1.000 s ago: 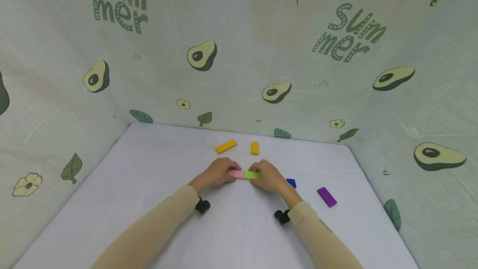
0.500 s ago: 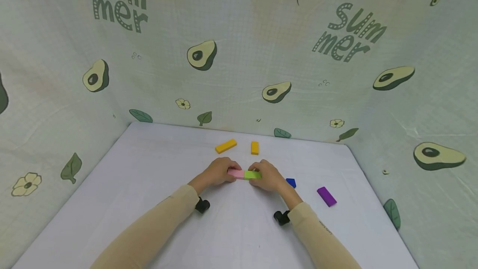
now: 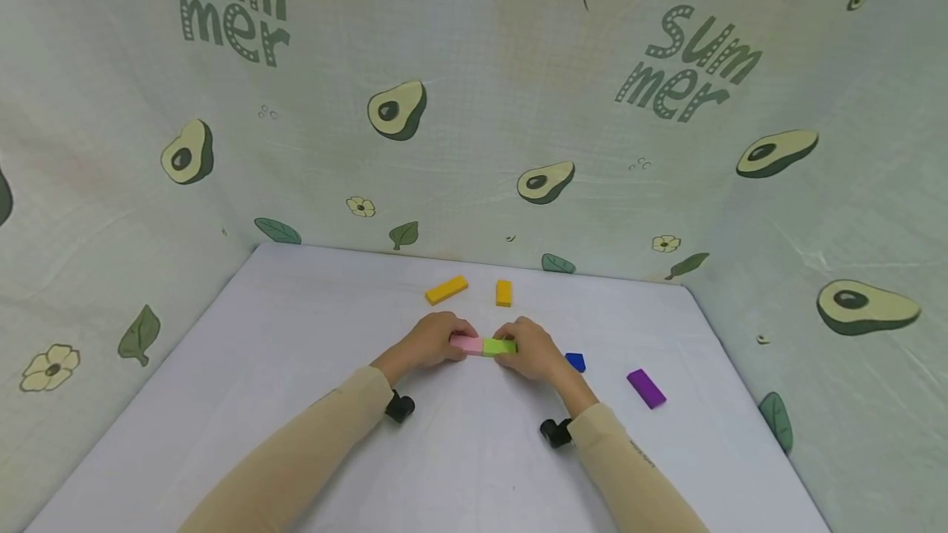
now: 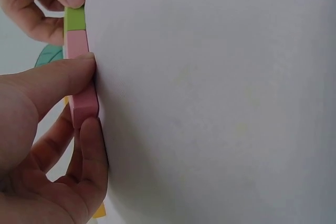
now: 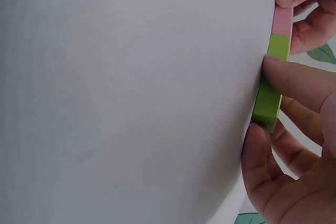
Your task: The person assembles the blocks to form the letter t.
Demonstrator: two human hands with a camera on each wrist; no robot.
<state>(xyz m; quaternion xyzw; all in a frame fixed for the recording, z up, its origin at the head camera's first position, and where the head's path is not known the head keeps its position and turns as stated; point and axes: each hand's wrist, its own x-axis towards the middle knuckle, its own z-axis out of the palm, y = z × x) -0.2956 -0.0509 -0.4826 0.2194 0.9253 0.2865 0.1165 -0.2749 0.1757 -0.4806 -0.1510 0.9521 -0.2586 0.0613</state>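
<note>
A pink block (image 3: 469,345) and a lime green block (image 3: 498,347) lie end to end on the white table, their inner ends meeting. My left hand (image 3: 433,339) pinches the pink block, thumb on its near side. In the left wrist view a finger also touches the outer end of the pink block (image 4: 84,103). From the other side my right hand (image 3: 532,349) pinches the green block in the same way. The right wrist view shows the thumb across the green block (image 5: 269,98) and a finger at its outer end.
Beyond the hands lie a longer yellow block (image 3: 447,290) and a shorter yellow block (image 3: 504,294). To the right are a small blue block (image 3: 575,362), partly behind the right wrist, and a purple block (image 3: 647,389). A printed cloth (image 3: 474,212) rises behind the table.
Both hands keep their grip, and the pink and green blocks stay end to end. The whole head view has shifted very slightly left.
</note>
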